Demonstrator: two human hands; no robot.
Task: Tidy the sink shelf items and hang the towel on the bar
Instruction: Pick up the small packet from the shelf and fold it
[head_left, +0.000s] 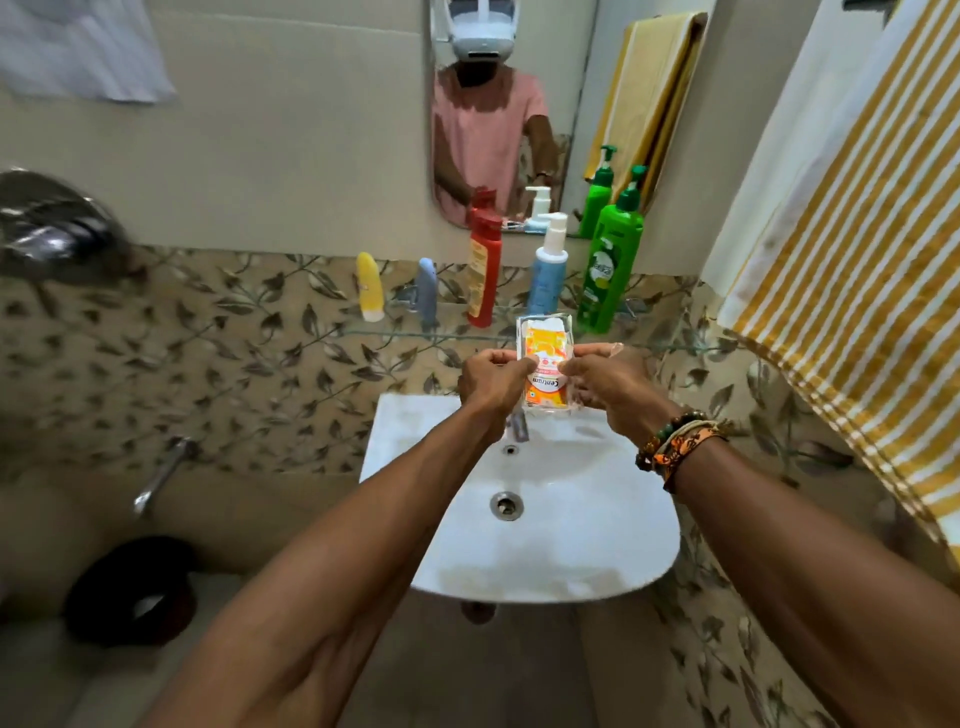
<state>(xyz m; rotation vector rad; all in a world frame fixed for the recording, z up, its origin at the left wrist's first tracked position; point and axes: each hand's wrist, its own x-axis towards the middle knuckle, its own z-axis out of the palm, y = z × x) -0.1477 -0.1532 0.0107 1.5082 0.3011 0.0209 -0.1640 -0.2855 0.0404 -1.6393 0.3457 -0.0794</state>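
An orange and white Centrum packet (545, 364) in clear wrap is held above the back of the white sink (571, 545), just in front of the glass shelf (395, 332). My left hand (491, 382) grips its left edge and my right hand (608, 382) grips its right edge. On the shelf stand a yellow tube (370, 287), a grey-blue tube (427, 291), a red bottle (484, 267), a blue pump bottle (548, 270) and a green pump bottle (610, 265). A yellow-and-white striped towel (857, 234) hangs at the right.
A mirror (498, 119) is on the wall above the shelf. A chrome shower control (52, 223) and a wall tap (161, 475) are at the left. A dark round object (135, 592) lies on the floor at lower left. A white cloth (83, 47) hangs top left.
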